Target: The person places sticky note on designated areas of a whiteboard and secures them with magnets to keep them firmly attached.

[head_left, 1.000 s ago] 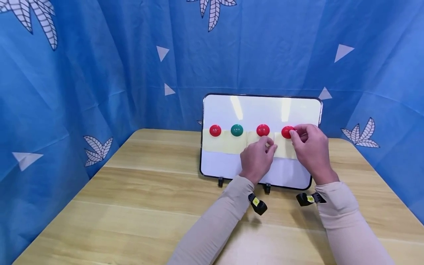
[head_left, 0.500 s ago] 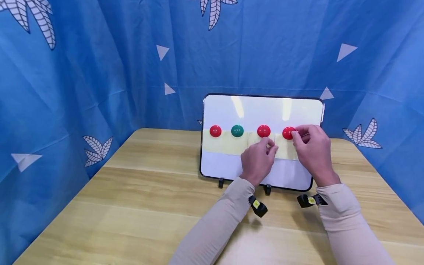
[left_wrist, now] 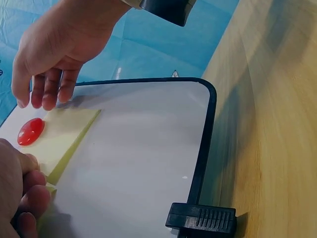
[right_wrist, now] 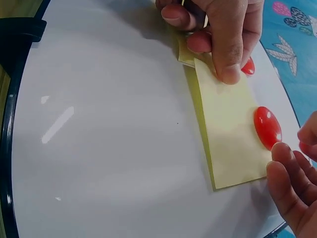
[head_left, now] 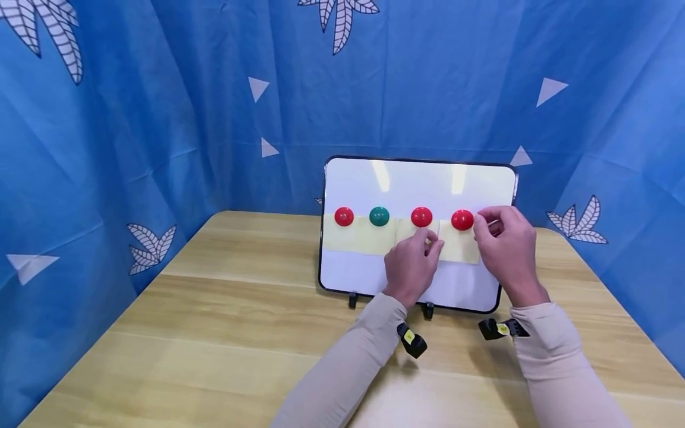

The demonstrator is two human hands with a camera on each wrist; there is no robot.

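Observation:
A small whiteboard (head_left: 374,273) leans on a stand, with a row of yellow paper notes (right_wrist: 237,134) across its middle. Round domed magnets lie along the notes' upper edge: a red magnet (head_left: 344,216), a green magnet (head_left: 379,216), a second red magnet (head_left: 421,216) and, rightmost, another red magnet (head_left: 462,220). My left hand (head_left: 411,266) is at the rightmost note's left side; one fairly straight finger (right_wrist: 229,69) presses on it. My right hand (head_left: 507,246) is beside the rightmost magnet, its relaxed fingers apart from it in the left wrist view and nothing between them.
Black stand feet (head_left: 428,310) prop the board's lower edge on the wooden table (head_left: 203,321). A blue patterned curtain (head_left: 428,89) hangs close behind the board and along both sides. Black cameras (head_left: 412,340) are strapped to the wrists.
My right hand has let go of the rightmost red magnet and moved slightly right, while the magnet stays on the note. The left hand holds its place at the notes.

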